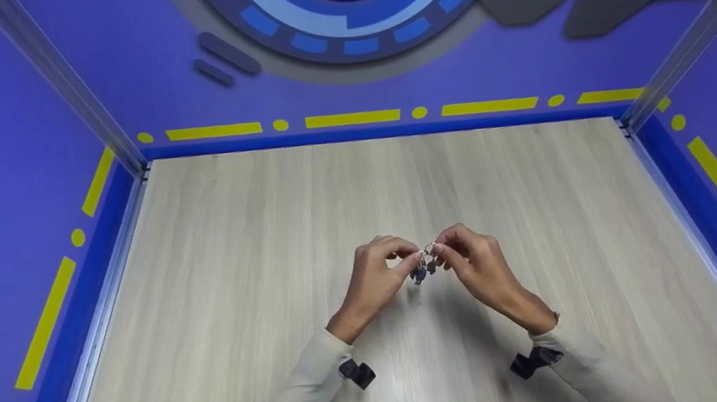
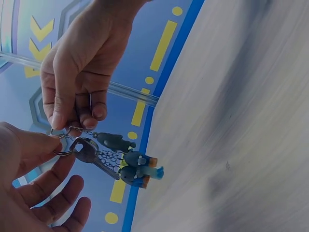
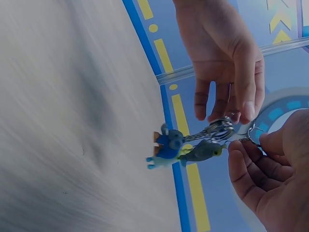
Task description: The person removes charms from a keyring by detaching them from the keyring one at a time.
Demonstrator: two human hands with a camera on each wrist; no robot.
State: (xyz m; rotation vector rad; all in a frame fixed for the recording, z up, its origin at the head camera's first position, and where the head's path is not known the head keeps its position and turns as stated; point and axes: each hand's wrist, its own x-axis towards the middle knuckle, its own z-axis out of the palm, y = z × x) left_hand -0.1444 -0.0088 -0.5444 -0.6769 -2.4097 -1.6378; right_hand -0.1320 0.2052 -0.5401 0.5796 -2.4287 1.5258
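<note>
In the head view, my left hand (image 1: 374,274) and right hand (image 1: 480,264) meet over the middle of the table, with a bunch of small charms between them. Thumb and fingertips of each hand pinch a metal key ring (image 2: 63,152). From it hang a silver key (image 2: 87,151), short chains (image 2: 108,157) and several little figures. One is a grey-green, fish-like charm (image 3: 203,151); another is a grey-headed figure (image 3: 170,144) with a blue body. A pale blue piece (image 2: 157,172) dangles beside them. The left hand's remaining fingers are loosely spread. Fingertips partly hide the ring.
Beneath the hands lies a wood-grain table (image 1: 233,271). Blue-purple panels (image 1: 150,68) with yellow markings enclose its back and sides, and metal posts (image 1: 58,76) stand at the back corners. Each sleeved wrist wears a black camera mount (image 1: 357,374).
</note>
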